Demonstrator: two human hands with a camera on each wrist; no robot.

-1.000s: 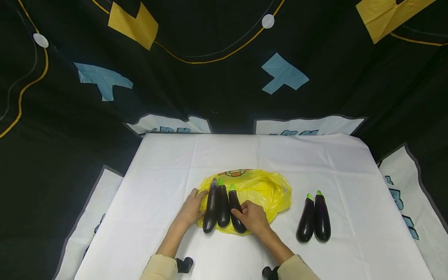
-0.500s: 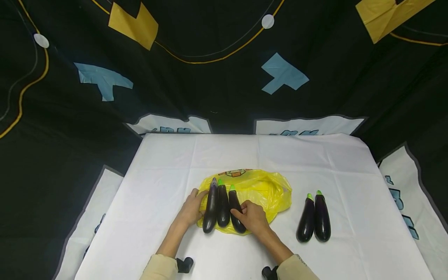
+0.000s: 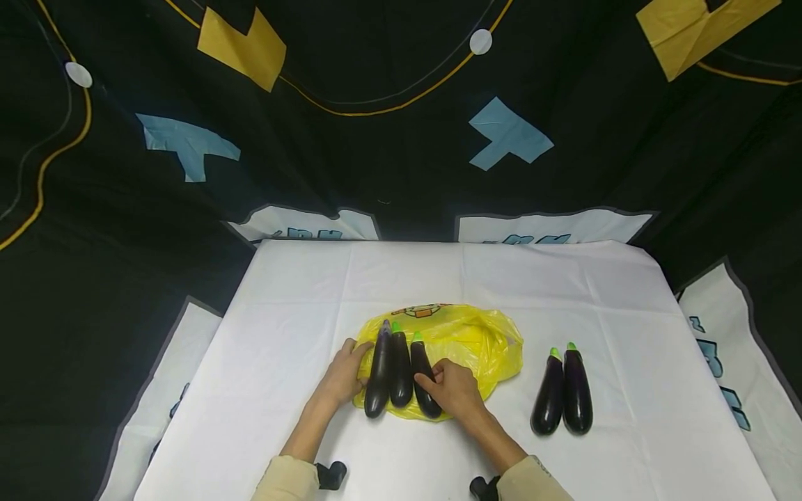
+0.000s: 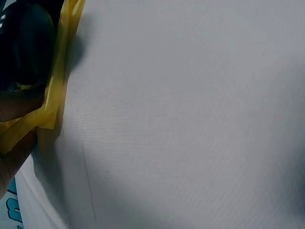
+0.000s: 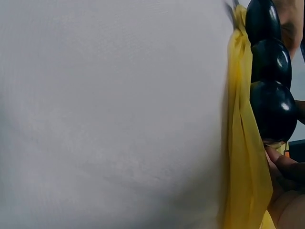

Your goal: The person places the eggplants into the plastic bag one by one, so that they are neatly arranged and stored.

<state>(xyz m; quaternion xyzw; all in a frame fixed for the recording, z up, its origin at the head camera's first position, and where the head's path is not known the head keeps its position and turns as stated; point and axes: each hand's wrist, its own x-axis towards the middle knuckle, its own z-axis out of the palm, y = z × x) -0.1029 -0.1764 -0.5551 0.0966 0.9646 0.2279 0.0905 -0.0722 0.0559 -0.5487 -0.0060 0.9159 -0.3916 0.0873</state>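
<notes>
Three eggplants lie side by side on a crumpled yellow plastic bag [image 3: 482, 341]: a left one [image 3: 378, 372], a middle one [image 3: 400, 372] and a right one [image 3: 421, 362]. My left hand [image 3: 341, 372] is beside the left eggplant. In the left wrist view, its digits stand on either side of the bag's edge [image 4: 56, 90], pinching it. My right hand [image 3: 456, 390] holds the right eggplant, its thumb laid over the dark skin and its fingers at the side. Parts of both hands' fingers are hidden behind the eggplants and bag.
Two more eggplants, one [image 3: 548, 393] leaning near another [image 3: 577, 390], lie to the right on the white tablecloth [image 3: 639, 334]. A black curtain [image 3: 388, 160] with coloured patches hangs behind the table.
</notes>
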